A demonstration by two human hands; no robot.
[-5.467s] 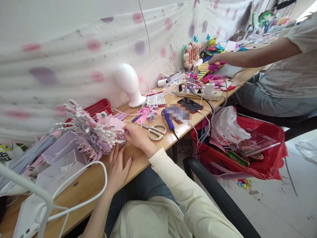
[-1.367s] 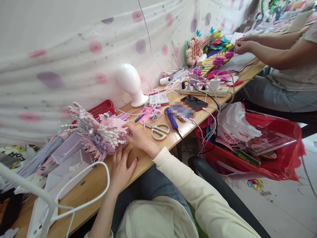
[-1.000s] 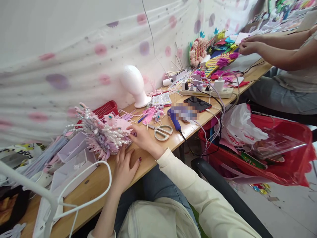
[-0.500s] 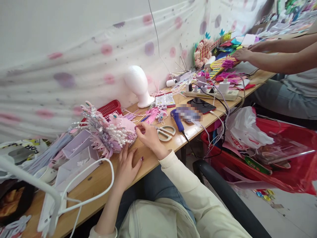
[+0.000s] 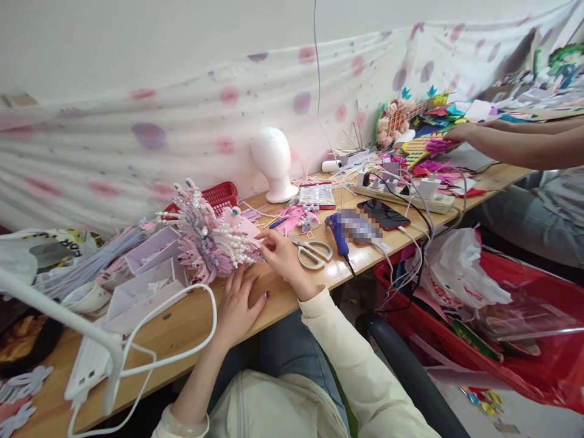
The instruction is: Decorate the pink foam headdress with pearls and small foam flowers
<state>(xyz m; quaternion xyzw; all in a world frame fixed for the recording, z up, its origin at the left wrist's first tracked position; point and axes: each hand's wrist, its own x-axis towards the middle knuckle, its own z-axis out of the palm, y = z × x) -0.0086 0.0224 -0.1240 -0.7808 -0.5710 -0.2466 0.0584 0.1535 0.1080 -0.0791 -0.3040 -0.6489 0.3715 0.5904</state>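
Observation:
A pink and lilac headpiece (image 5: 207, 246), thick with pearl strings and fuzzy petals, stands on the wooden table in front of me. My left hand (image 5: 239, 310) rests flat by its lower front edge, fingers spread and their tips touching or close to it. Thumb and forefinger of my right hand (image 5: 281, 258) are pinched together at its right edge, by a plain pink part; exactly what they grip is too small to see. Scissors (image 5: 314, 254) with pale handles lie just right of that hand. Beyond them is a blue glue gun (image 5: 337, 234), partly covered by blurring.
A white foam head (image 5: 272, 161) and red basket (image 5: 221, 196) stand behind. A power strip (image 5: 438, 202) with cables and a phone (image 5: 383, 214) lie right. White boxes (image 5: 141, 298) and a white lamp arm (image 5: 59, 313) are left. A co-worker's arm (image 5: 515, 146) reaches over the table.
The view has shifted, so most things sit farther right and lower. My hands keep nearly the same places at the headpiece. The co-worker's arms have moved slightly.

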